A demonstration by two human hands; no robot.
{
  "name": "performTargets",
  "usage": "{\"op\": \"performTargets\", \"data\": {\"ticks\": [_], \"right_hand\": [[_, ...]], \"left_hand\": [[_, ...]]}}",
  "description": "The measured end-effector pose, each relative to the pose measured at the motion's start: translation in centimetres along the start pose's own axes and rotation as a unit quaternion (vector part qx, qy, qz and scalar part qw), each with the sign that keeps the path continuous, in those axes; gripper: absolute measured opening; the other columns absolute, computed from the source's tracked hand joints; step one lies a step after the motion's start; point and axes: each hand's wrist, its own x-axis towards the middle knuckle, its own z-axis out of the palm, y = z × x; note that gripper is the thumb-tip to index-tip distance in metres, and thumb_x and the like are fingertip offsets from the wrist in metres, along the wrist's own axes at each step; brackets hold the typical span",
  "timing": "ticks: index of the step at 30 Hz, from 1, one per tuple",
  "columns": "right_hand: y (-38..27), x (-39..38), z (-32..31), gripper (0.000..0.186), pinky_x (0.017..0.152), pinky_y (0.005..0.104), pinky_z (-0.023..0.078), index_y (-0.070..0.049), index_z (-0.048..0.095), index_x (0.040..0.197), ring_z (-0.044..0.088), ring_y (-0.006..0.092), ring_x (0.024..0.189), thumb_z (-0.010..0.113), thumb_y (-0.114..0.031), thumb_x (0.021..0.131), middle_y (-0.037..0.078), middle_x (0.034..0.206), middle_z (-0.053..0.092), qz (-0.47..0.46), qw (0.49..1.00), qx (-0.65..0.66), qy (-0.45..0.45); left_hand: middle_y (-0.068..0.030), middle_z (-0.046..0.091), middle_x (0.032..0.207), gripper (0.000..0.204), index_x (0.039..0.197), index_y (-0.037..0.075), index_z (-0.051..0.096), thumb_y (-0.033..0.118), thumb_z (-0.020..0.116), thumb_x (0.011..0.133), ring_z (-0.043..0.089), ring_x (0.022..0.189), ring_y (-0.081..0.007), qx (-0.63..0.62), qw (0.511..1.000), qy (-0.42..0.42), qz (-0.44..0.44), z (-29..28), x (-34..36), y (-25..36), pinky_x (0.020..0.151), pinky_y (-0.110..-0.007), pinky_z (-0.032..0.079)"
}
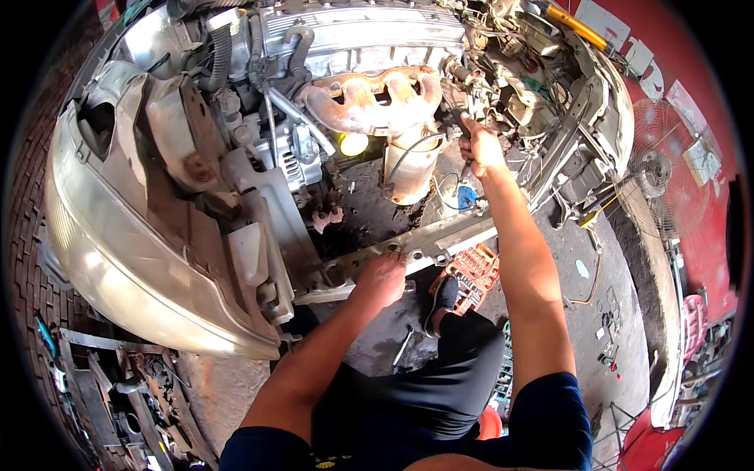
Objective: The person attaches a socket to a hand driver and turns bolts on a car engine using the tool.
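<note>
My left hand is closed over the metal crossbar at the front of an open engine bay, its fingertips curled on the top edge. My right hand reaches farther in and is closed beside the engine, to the right of the rusty exhaust manifold. Something dark and narrow shows at its fingers, but I cannot make out what it is. Between my hands, below the manifold, hangs a rusty cylindrical exhaust section. A thin cable curves across it. A yellow round part sits just left of it.
A large clouded headlight fills the left side. Below the crossbar lies an orange tool case, and a wrench rests on the floor near my foot. Tangled wiring crowds the bay's right side; a wire-caged fan stands by the red wall.
</note>
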Motion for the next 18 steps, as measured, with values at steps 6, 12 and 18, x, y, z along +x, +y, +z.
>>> {"op": "performTargets", "data": {"ticks": [6, 12, 18], "right_hand": [[-2.3, -0.7, 1.2, 0.038, 0.063, 0.0356, 0.051, -0.013, 0.076, 0.113, 0.066, 0.0247, 0.058, 0.068, -0.048, 0.101, 0.012, 0.067, 0.069, -0.355, 0.651, -0.662, 0.111], [-0.4, 0.2, -0.5, 0.046, 0.083, 0.0396, 0.053, -0.011, 0.079, 0.117, 0.070, 0.0252, 0.064, 0.070, -0.053, 0.099, 0.012, 0.072, 0.073, -0.354, 0.717, -0.588, 0.120], [0.7, 0.7, 0.5, 0.031, 0.052, 0.0260, 0.024, -0.014, 0.074, 0.119, 0.020, 0.0079, 0.050, 0.063, -0.041, 0.107, -0.009, 0.061, 0.035, 0.112, 0.955, 0.218, -0.165]], "left_hand": [[-0.0202, 0.069, 0.119, 0.047, 0.127, -0.006, 0.062, 0.019, 0.071, 0.088, 0.067, 0.115, -0.0335, 0.004, 1.000, -0.017, -0.014, 0.4, -0.5, -1.2, 0.103, -0.043, 0.054], [-0.0198, 0.072, 0.112, 0.038, 0.122, -0.004, 0.067, 0.014, 0.060, 0.090, 0.071, 0.107, -0.0325, 0.016, 0.998, 0.046, 0.027, 0.0, 0.0, -0.2, 0.093, -0.042, 0.057], [-0.0190, 0.070, 0.116, 0.047, 0.127, -0.003, 0.064, 0.018, 0.073, 0.087, 0.068, 0.110, -0.0331, 0.019, 0.999, 0.029, -0.005, -0.2, -0.3, -0.5, 0.095, -0.043, 0.057]]}}
